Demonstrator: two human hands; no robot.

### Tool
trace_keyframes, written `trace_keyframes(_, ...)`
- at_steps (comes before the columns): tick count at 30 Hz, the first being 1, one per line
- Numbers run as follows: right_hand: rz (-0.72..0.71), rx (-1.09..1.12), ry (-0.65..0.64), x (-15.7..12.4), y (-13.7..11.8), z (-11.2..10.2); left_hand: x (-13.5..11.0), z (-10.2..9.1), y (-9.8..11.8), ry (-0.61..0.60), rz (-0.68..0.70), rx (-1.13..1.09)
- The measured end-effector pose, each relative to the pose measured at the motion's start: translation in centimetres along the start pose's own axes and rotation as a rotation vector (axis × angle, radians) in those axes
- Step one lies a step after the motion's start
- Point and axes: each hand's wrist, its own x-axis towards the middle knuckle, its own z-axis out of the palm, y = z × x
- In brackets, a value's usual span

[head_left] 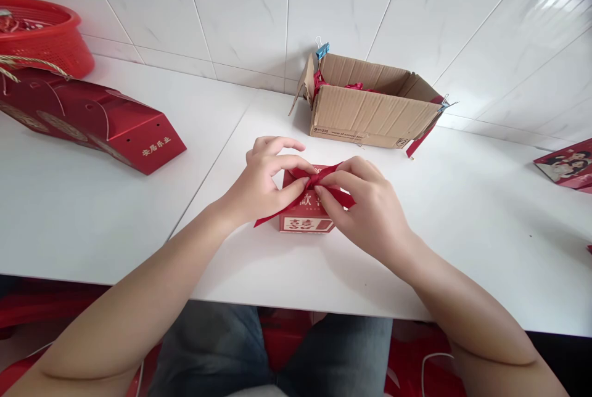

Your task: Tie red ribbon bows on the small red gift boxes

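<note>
A small red gift box point(305, 219) with white characters stands on the white table point(462, 230) in front of me. A red ribbon point(324, 176) crosses over its top, with one tail hanging toward the lower left. My left hand point(263, 184) pinches the ribbon on the left side of the box top. My right hand point(365, 206) pinches the ribbon on the right side, fingertips meeting the left hand's at the middle. Both hands are closed on the ribbon.
An open cardboard carton point(370, 114) with red material inside and a blue clip sits behind the box against the tiled wall. A red flat gift bag point(92, 119) and a red plastic basket point(41, 36) lie far left. Red printed cards point(567, 166) lie at the right edge.
</note>
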Motion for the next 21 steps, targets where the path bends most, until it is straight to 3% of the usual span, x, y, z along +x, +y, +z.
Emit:
trace_keyframes(13,0.073,0.076,-0.123,0.11,-0.35,-0.69,-0.02,-0.03,0.00,0.004,-0.027,-0.011)
trace_keyframes(21,0.036,0.180,-0.086,-0.01,-0.07,-0.40,-0.02,-0.09,0.08,-0.040,-0.019,-0.016)
